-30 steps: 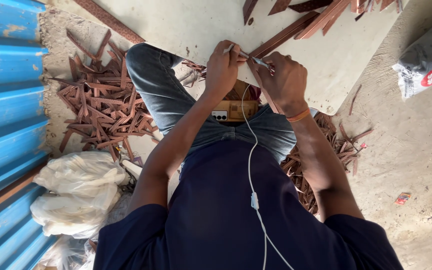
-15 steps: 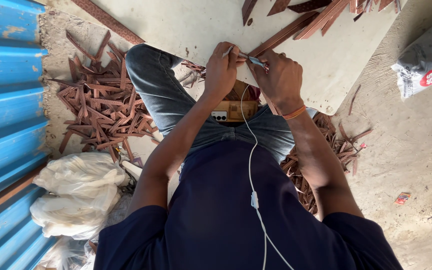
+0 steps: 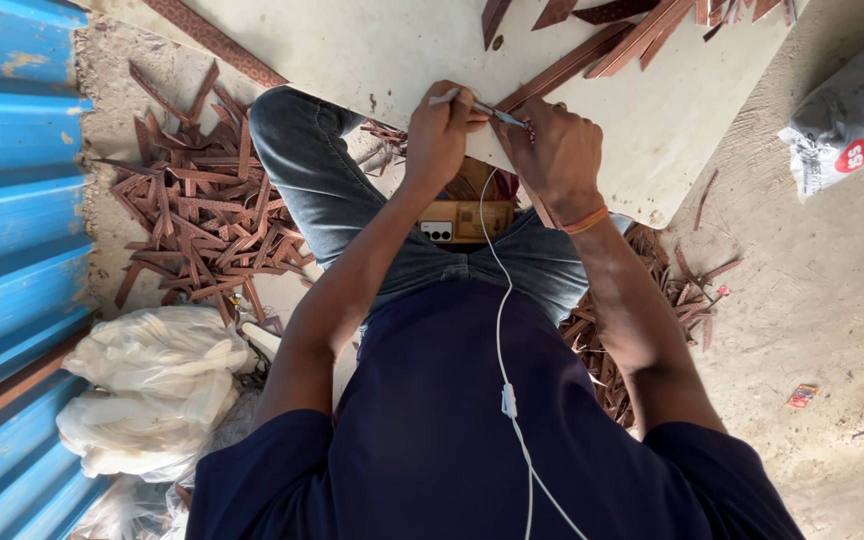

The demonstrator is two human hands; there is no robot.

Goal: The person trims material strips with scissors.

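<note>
Left hand (image 3: 440,135) pinched thin tool (image 3: 482,107); right hand (image 3: 552,150) curled tight round brown strip (image 3: 562,75) at pale board (image 3: 352,50) edge

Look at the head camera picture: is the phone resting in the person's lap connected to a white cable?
Yes, a white cable runs up the person's front to the phone lying in the lap, below the left hand and right hand.
</note>
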